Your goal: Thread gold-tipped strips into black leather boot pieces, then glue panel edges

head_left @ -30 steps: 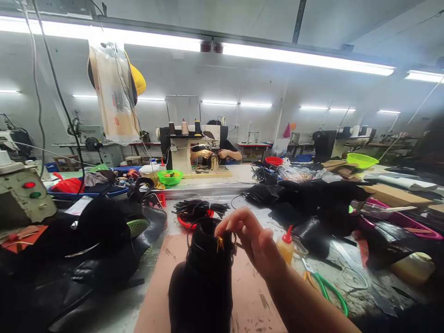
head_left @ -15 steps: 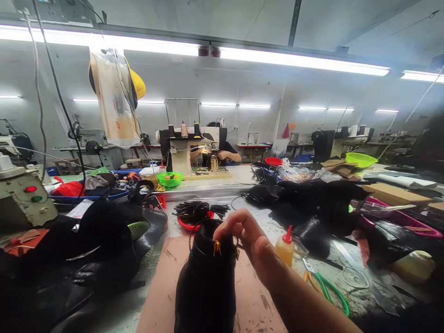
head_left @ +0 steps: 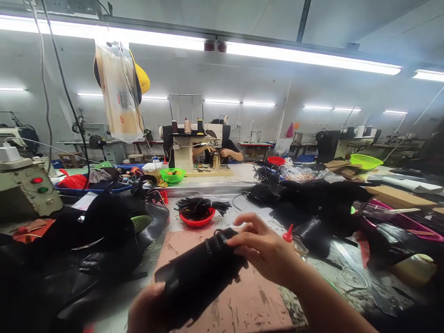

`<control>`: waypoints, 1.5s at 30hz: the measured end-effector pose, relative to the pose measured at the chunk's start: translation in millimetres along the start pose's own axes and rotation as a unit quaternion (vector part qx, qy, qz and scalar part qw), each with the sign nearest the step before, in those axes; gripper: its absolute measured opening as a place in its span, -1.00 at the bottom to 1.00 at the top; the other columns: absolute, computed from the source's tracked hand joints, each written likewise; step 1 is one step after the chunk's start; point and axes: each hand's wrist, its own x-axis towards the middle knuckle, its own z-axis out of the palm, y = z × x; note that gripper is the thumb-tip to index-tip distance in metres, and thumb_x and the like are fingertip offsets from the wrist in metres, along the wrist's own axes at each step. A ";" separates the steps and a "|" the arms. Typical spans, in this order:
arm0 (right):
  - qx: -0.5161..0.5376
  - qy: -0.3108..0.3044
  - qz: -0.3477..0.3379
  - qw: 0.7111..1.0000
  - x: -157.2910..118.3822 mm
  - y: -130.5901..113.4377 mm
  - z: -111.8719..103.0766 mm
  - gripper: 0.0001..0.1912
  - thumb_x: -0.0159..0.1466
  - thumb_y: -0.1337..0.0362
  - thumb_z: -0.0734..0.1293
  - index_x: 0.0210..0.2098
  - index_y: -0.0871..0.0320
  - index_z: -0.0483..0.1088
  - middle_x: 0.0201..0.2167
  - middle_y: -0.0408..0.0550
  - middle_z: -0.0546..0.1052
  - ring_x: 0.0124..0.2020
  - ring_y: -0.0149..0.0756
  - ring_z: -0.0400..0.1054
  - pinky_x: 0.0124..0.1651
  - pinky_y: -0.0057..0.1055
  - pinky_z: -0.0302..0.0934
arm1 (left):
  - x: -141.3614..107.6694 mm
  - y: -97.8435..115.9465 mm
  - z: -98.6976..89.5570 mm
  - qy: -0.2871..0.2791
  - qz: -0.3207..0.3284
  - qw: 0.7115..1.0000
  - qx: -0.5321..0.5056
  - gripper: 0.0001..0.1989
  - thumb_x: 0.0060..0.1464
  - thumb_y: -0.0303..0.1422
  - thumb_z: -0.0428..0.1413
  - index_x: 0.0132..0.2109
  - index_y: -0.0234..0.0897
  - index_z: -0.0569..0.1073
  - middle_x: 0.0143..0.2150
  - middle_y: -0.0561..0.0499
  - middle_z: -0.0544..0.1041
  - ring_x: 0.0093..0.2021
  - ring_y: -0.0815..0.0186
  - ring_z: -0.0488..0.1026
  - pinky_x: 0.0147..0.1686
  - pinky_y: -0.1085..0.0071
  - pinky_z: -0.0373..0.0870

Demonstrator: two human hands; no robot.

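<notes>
**Black piece tilted between both hands, fingers at the corded end**

The black piece is held at a slant above the pink mat, its corded end away from the wearer. The left hand grips the near end, thumb laid over the top. The right hand has its fingers bent and touching the far end, beside the dark cord. Blur and dark-on-dark contrast hide the contact: cannot tell whether these fingertips pinch the cord or only press the edge.

Nearby: the red bowl, carrying black strips, sits just beyond the mat; a red nozzle shows just past the right hand.

Handling notes (judgement): the left grip should be firm enough to prevent twisting, without crushing the soft-looking wall. The right hand would do best with light fingertip pressure close to the edge, easing the cord without snagging it. Turning the piece from the near end should keep the worked edge in sight and the fingers from covering it.
</notes>
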 end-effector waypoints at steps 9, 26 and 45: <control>-0.033 -0.017 0.066 0.997 -57.1 7.0 51.0 -0.90 0.13 0.39 0.22 -0.50 0.12 0.21 -0.53 -0.11 0.34 -0.52 -0.36 0.22 -0.51 -0.46 0.12 | 102.1 28.5 -11.8 0.271 0.018 0.954 0.125 -0.67 -0.13 -0.17 0.16 -0.63 -0.34 0.41 -0.53 -0.09 0.51 -0.36 0.14 0.48 -0.38 0.34 0.41; 0.354 -0.075 0.346 0.866 -83.3 13.7 77.6 -0.84 0.01 0.29 0.41 -0.39 0.17 0.43 -0.45 -0.11 0.48 -0.39 -0.34 0.37 -0.28 -0.40 0.27 | 11.1 -94.0 47.6 0.135 0.427 0.725 0.523 -0.80 -0.08 -0.65 -0.02 -0.30 -0.35 0.38 -0.33 -0.13 0.51 -0.31 0.28 0.45 -0.29 0.37 0.49; 0.006 0.126 0.208 0.970 -91.9 32.7 105.9 -0.86 0.20 0.40 0.17 -0.43 0.15 0.33 -0.49 -0.06 0.39 -0.44 -0.32 0.31 -0.40 -0.41 0.24 | 5.4 -94.0 60.1 0.052 0.441 0.758 0.478 -0.84 0.08 -0.65 -0.03 -0.33 -0.44 0.43 -0.45 -0.09 0.54 -0.44 0.34 0.49 -0.41 0.44 0.52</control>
